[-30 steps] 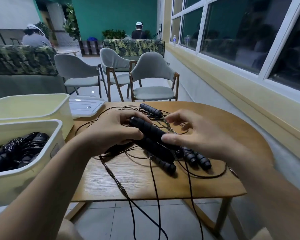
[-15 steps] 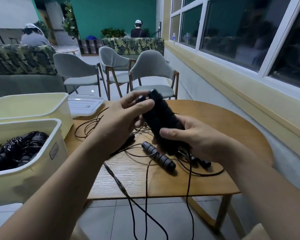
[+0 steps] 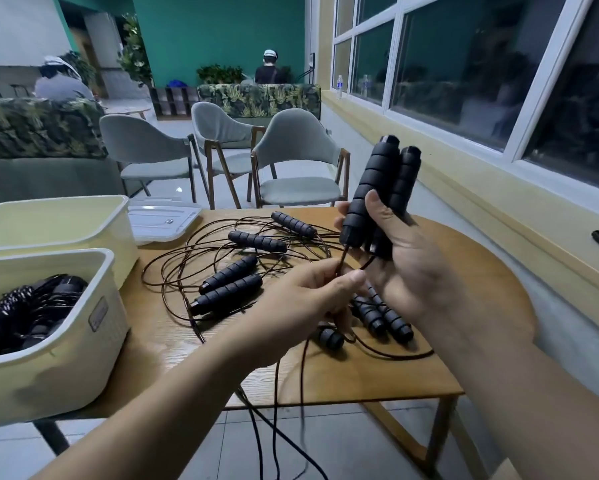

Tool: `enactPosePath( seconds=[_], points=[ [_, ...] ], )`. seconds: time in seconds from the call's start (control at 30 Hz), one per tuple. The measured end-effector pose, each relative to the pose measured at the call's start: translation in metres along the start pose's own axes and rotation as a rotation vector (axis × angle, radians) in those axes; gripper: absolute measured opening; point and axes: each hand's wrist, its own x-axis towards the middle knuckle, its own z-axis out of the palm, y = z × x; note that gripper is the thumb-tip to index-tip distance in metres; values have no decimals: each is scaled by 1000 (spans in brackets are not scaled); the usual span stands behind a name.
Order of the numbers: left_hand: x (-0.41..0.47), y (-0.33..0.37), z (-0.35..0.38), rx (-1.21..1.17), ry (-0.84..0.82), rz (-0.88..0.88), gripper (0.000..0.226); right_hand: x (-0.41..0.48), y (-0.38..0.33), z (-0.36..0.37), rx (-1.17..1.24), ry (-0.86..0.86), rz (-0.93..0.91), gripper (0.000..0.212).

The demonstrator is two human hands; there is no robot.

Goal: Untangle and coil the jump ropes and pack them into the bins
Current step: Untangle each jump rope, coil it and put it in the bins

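Wooden table (image 3: 471, 306) strewn with tangled jump ropes (image 3: 242, 268), bins (image 3: 66, 341) alongside.

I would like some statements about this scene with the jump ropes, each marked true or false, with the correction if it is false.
1. The right hand holds two black handles side by side, pointing up. True.
2. The left hand rests flat on the table. False: it pinches the cord just below the held handles.
3. The nearer bin already has ropes inside. True.
4. All handles are off the table. False: several loose handles lie among the tangled cords.
5. Some cords hang over the table's front edge toward the floor. True.
6. A lid covers the farther bin. False: it is open; a white lid lies on the table beside it.
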Motion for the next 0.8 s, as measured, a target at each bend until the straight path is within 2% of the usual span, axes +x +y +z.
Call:
enactPosePath(
  seconds=[0.1, 0.17, 0.27, 0.33, 0.47, 0.57, 0.7, 0.8],
  points=[
    [1, 0, 4, -51, 105, 38, 15, -5, 9, 3, 41, 47, 9, 44],
    [3, -2, 5, -13, 165, 56, 17, -10, 16, 6, 74, 69, 27, 43],
    [4, -2, 3, 383, 275, 165, 33, -15, 23, 7, 120, 90, 82, 38],
    [3, 2, 2, 514, 326, 185, 46, -19, 25, 9, 155, 115, 142, 40],
    [8, 3, 1, 558, 393, 48, 51, -30, 36, 16, 200, 142, 242, 47],
    [11, -3, -2, 496, 377, 7, 39, -35, 41, 19, 194, 184, 271, 43],
    [9, -2, -8, 513, 365, 0, 28, -32, 34, 15, 184, 119, 314, 36],
    [8, 5, -21, 453, 320, -13, 36, -26, 26, 5, 118, 72, 337, 38]
  ],
)
